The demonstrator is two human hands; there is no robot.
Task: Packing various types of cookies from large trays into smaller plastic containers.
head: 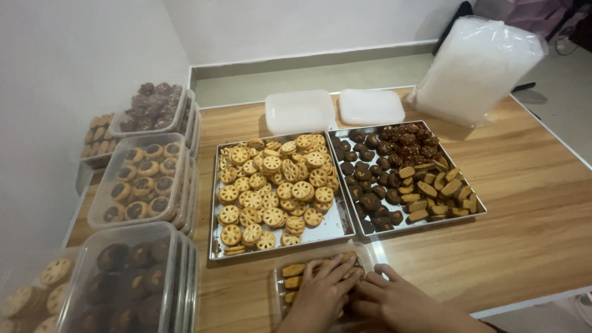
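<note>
At the bottom centre of the frame a clear plastic container (370, 254) sits on the wooden table (530, 203), partly filled with oblong tan biscuits (293, 270) laid in rows. Both hands lie over it. The left hand (322, 291) is spread flat with its fingers fanned across the biscuits, palm down, closed on nothing. The right hand (394, 297) lies just beside it, fingers stretched toward the left hand and touching it over the container; whether it pinches a biscuit underneath cannot be told.

Just above the container, in the middle of the frame, two metal baking trays stand side by side. The left tray (336, 227) carries a heap of round golden flower-patterned cookies (274, 185), with bare metal at its lower right corner. The right tray (478, 213) holds dark chocolate cookies (370, 200) on its left and upper parts and a pile of oblong tan biscuits with dark edges (438, 188) at its lower right.

Beyond the trays, toward the upper centre, lie two white plastic lids (299, 111). At the upper right a stack of clear containers wrapped in a plastic bag (478, 68) leans near the table edge.

Along the left side of the frame stand stacks of filled, lidded clear boxes (145, 179) holding round cookies with dark centres, dark clustered cookies and flower cookies.
</note>
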